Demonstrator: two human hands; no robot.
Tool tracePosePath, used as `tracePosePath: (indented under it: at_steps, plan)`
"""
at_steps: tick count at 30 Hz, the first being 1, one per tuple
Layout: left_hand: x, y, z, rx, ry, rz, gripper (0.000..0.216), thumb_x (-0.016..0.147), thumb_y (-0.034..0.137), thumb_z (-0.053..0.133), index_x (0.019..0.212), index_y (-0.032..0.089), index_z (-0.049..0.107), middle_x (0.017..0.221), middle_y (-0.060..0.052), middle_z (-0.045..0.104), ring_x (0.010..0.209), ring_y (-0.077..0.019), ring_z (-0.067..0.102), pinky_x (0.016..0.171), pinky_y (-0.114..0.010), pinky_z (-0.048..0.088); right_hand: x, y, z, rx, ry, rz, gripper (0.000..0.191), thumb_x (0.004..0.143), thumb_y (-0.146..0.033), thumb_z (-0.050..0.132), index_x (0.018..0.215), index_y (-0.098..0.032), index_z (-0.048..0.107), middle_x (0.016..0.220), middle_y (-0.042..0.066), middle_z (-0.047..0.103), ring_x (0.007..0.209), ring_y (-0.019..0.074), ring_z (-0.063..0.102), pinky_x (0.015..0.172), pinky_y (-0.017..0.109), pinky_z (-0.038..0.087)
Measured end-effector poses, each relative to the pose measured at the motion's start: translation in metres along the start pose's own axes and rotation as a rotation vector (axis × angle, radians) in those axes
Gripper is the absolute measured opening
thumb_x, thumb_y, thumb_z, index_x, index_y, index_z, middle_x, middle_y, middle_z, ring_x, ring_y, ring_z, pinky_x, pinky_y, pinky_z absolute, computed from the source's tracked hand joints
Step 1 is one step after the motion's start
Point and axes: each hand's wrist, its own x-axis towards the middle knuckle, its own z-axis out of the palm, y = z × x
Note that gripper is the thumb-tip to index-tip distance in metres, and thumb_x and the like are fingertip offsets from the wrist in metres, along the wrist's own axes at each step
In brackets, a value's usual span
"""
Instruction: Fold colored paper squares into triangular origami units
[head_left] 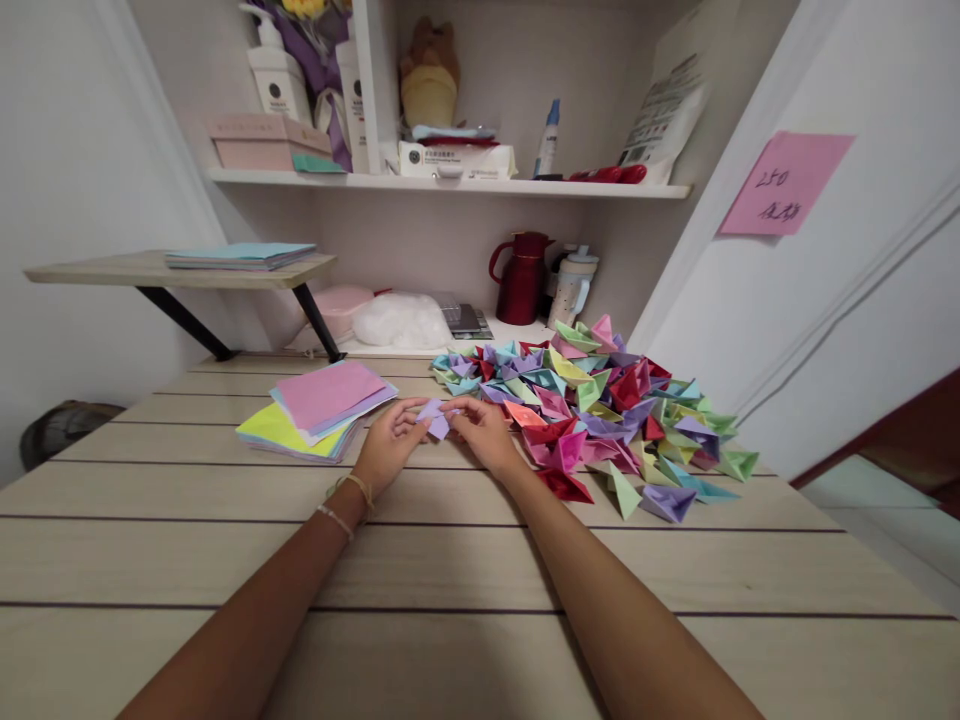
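Left hand (391, 443) grasped the left side of a folded lilac paper (433, 416), thumb in front, fingers behind. Right hand (482, 434) pinched the same paper from its right side. Paper sat between both sets of fingertips, over the counter (450, 580); cannot tell if it touched the wood. Bands (358, 490) circled the left wrist. Paper stack (330, 393), pink on top with yellow sticking out below, lay just left of the left hand. Boats (592, 415), many colors, heaped near the right hand, spreading away to the right. Farther back: red jug (523, 280) beside a pale cup (574, 288), both upright. Another stack (240, 255) lay on the raised shelf (97, 268), back left.
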Motion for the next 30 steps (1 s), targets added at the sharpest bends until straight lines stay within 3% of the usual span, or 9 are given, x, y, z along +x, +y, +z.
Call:
tracePosePath:
  at_steps: [5,11,14,17,19,25,30]
  plan:
    - [0.000,0.001,0.000,-0.010,0.040,-0.019,0.042,0.067,0.032,0.068,0.103,0.014,0.057,0.073,-0.002,0.062,0.072,-0.0141,0.060,0.068,-0.026,0.046,0.000,-0.001,-0.002,-0.107,-0.021,-0.046,0.012,0.068,-0.022,0.050,0.068,-0.018,0.062,0.062,-0.002,0.054,0.056,0.0107,0.045,0.053,0.022,0.034]
    - [-0.004,0.007,0.003,-0.003,-0.075,-0.082,0.037,0.062,0.030,0.072,0.094,0.014,0.063,0.068,0.000,0.062,0.065,-0.0116,0.057,0.062,-0.022,0.044,-0.002,-0.005,-0.001,-0.064,-0.076,-0.076,0.013,0.068,-0.021,0.047,0.058,-0.018,0.054,0.057,-0.003,0.050,0.057,0.0112,0.045,0.054,0.022,0.033]
    - [-0.004,0.008,0.003,-0.021,-0.078,-0.105,0.034,0.060,0.032,0.073,0.087,0.014,0.065,0.064,0.001,0.062,0.061,-0.0114,0.057,0.059,-0.023,0.044,-0.004,-0.009,-0.001,0.015,-0.086,-0.043,0.011,0.068,-0.021,0.051,0.074,-0.019,0.059,0.058,-0.004,0.050,0.055,0.0106,0.045,0.052,0.021,0.033]
    - [-0.002,0.007,0.000,-0.099,-0.035,-0.128,0.035,0.059,0.032,0.075,0.086,0.013,0.062,0.063,0.000,0.063,0.059,-0.0117,0.059,0.060,-0.023,0.046,-0.005,-0.012,0.000,0.146,-0.074,0.006,0.033,0.068,-0.024,0.059,0.101,-0.020,0.056,0.062,-0.005,0.054,0.055,0.0105,0.049,0.052,0.021,0.036]
    - [-0.001,0.006,-0.003,-0.144,0.004,-0.145,0.036,0.060,0.033,0.074,0.087,0.013,0.060,0.065,-0.002,0.066,0.060,-0.0127,0.061,0.060,-0.023,0.047,-0.006,-0.013,0.002,0.175,-0.064,0.022,0.038,0.068,-0.029,0.064,0.104,-0.020,0.055,0.066,-0.003,0.058,0.058,0.0108,0.051,0.054,0.021,0.038]
    - [-0.001,0.007,-0.004,-0.230,0.044,-0.183,0.037,0.064,0.032,0.073,0.090,0.013,0.055,0.077,-0.008,0.071,0.071,-0.0167,0.068,0.068,-0.027,0.050,-0.003,-0.011,0.002,0.012,-0.044,-0.014,0.028,0.065,-0.040,0.068,0.082,-0.018,0.065,0.076,0.002,0.063,0.058,0.0107,0.049,0.052,0.022,0.038]
    - [-0.002,0.006,0.000,-0.165,-0.022,-0.163,0.033,0.065,0.035,0.071,0.083,0.014,0.053,0.076,-0.009,0.072,0.070,-0.0181,0.068,0.069,-0.030,0.050,-0.001,-0.009,-0.001,-0.013,0.000,-0.028,0.028,0.070,-0.046,0.063,0.072,-0.018,0.065,0.054,-0.003,0.055,0.047,0.0091,0.044,0.044,0.021,0.034]
